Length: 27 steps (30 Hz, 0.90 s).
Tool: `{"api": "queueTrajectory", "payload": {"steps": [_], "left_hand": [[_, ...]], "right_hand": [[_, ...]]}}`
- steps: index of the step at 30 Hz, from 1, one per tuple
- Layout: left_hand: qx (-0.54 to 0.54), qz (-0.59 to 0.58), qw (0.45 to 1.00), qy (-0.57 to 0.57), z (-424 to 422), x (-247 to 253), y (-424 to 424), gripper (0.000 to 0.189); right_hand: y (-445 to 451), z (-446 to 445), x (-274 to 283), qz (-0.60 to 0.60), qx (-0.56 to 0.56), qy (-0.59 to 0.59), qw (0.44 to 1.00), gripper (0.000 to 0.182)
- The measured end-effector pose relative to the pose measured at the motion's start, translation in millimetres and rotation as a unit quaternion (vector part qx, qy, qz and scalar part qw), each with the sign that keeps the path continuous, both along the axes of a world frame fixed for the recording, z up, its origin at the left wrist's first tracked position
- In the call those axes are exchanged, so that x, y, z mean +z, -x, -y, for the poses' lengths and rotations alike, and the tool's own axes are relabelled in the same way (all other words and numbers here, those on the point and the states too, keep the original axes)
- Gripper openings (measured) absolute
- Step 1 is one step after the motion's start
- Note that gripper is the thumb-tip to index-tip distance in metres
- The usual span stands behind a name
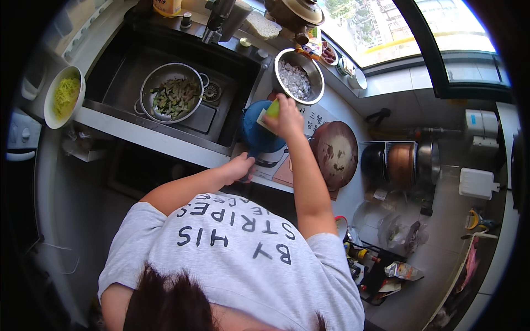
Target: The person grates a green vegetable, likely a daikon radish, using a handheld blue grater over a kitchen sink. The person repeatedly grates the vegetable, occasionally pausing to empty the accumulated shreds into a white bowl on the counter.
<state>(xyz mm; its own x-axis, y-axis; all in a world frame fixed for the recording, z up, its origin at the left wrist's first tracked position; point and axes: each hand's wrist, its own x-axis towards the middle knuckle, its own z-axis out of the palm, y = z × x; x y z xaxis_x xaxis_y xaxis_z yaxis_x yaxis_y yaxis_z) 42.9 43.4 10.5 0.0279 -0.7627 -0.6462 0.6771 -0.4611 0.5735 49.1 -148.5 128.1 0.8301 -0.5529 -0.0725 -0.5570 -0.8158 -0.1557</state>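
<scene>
My left hand [241,167] is closed around the handle of a blue round pan [253,120] at the counter's edge, right of the sink. Over the pan's right side, my right hand [287,117] grips a small green and pale item [272,109]; whether it is a sponge or a packet, I cannot tell. That hand hides part of the item and of the pan's rim. Just beyond stands a steel bowl [299,78] of pale, glossy pieces. To the right, a brown wok-like pan [337,153] has a worn, patchy surface.
In the sink [120,82] sits a two-handled metal pot [172,93] holding chopped greens. A white bowl [65,97] of yellow shreds stands at far left. A lidded clay pot [300,14] is by the window. Pans [401,161] stand in a rack at right.
</scene>
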Motion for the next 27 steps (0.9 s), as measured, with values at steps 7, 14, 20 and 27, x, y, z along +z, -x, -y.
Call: {"api": "queueTrajectory", "payload": {"steps": [7,14,20,27], "left_hand": [[0.025,-0.047,0.998,-0.018,-4,3,-4,0.016],[0.001,-0.01,1.0,-0.002,0,3,0,0.018],[0.018,-0.054,0.998,-0.001,-1,-4,-3,0.018],[0.006,-0.02,1.0,0.0,-2,4,-2,0.021]], "right_hand": [[29,-22,4,-0.033,0.066,-0.04,0.996,0.077],[-10,14,0,-0.026,-0.04,0.03,0.998,0.077],[19,-12,9,-0.037,0.049,-0.043,0.997,0.081],[-7,3,7,-0.075,0.016,0.011,0.997,0.077]]}}
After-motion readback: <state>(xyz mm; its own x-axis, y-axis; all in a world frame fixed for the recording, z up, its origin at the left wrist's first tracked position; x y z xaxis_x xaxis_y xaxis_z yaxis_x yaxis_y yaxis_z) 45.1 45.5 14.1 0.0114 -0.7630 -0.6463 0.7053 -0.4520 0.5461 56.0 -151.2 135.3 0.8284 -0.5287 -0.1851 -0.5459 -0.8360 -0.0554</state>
